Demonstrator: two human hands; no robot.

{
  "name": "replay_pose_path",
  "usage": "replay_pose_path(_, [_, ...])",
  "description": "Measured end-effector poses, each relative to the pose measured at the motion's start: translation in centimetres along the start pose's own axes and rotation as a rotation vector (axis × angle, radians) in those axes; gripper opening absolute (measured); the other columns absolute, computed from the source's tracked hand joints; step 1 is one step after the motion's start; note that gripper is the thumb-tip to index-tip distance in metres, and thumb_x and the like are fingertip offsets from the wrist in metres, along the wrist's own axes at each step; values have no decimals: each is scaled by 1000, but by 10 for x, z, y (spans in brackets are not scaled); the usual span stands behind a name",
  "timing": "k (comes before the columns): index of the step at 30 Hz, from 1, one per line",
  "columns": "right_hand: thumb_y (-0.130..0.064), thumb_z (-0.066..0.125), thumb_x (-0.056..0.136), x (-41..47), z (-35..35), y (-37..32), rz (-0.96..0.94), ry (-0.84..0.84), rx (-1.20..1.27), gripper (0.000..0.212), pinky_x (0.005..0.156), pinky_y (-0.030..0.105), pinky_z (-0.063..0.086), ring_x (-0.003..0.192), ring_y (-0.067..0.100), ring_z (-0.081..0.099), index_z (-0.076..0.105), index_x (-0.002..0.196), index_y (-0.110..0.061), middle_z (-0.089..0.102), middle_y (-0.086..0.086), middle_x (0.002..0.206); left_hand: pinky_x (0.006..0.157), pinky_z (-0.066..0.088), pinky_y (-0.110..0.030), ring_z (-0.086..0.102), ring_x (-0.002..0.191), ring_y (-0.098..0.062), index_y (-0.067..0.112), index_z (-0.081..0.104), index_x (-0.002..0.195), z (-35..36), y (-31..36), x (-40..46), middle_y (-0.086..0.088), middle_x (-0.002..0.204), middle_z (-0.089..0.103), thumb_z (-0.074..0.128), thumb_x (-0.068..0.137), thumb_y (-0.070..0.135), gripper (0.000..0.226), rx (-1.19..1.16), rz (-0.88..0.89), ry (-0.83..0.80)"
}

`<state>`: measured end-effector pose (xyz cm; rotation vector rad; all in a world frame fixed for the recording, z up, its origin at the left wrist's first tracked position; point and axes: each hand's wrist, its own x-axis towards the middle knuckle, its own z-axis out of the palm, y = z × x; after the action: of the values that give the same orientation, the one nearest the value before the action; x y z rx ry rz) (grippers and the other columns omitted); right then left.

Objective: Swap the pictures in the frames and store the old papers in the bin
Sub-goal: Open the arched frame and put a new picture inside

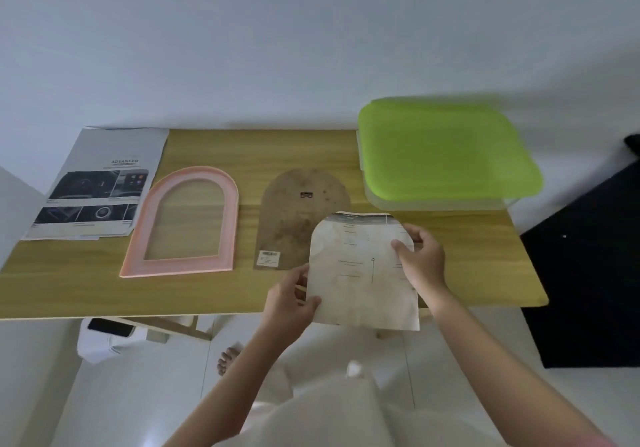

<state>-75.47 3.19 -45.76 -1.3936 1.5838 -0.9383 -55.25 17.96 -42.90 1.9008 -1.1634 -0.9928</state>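
Two hands on one sheet. My left hand [292,299] pinches the lower left edge of the arched old paper [362,273], thumb on top, fingers curled beneath. My right hand [420,256] grips the paper's upper right edge, thumb lying across its face, fingers wrapped behind. Paper is stained, faint print and a thin arrow on it, rounded top pointing away from me; it is held over the near edge of the wooden table [311,148], its lower part hanging past that edge.

Just behind the paper, partly covered by it: brown arched backing board [294,214], flat on the table, small hanger at its top, label at its lower left. Left of the board, apart from it: pink arched frame [183,225], flat, table showing through its opening. Farther left, a printed brochure [100,187] at the table's far left corner, its edge under the frame's. Far right corner: the bin [446,152], green lid closed.
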Motion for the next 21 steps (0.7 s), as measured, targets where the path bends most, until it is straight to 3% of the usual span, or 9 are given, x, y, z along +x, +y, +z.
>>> replay_pose_path(4, [-11,73,78,17,-48,24,-38,50,-90,37,90,31,45,104,21,58,63,114,-12,63,7,112,57,45,-7,56,70,-3,16,50,127,52,22,5,13,88,54,69,79,8,53,-3,-13,-60])
replay_pose_path(7, [-16,76,77,31,-69,31,-42,25,-197,42,86,24,38,107,23,54,62,116,-8,56,11,114,57,45,-9,54,71,-3,16,49,128,80,35,11,14,89,52,70,78,10,54,21,-14,-100])
replay_pose_path(13, [-36,77,74,52,-82,47,-77,-136,-439,65,89,26,29,117,26,37,52,129,-12,42,6,116,78,50,-22,56,87,-13,19,47,130,105,41,29,0,110,50,74,73,18,64,162,-30,-105])
replay_pose_path(17, [-43,75,73,53,-81,59,-108,-124,-497,61,98,33,30,119,29,32,56,124,-15,41,7,123,94,50,-35,52,103,-18,17,40,137,111,43,30,1,116,42,73,75,18,71,231,-43,-93])
replay_pose_path(21, [-46,72,75,53,-79,64,-129,-105,-521,62,100,38,31,121,30,31,56,126,-16,38,9,129,99,47,-34,49,105,-17,15,39,139,113,41,32,2,114,39,72,76,21,71,280,-30,-93])
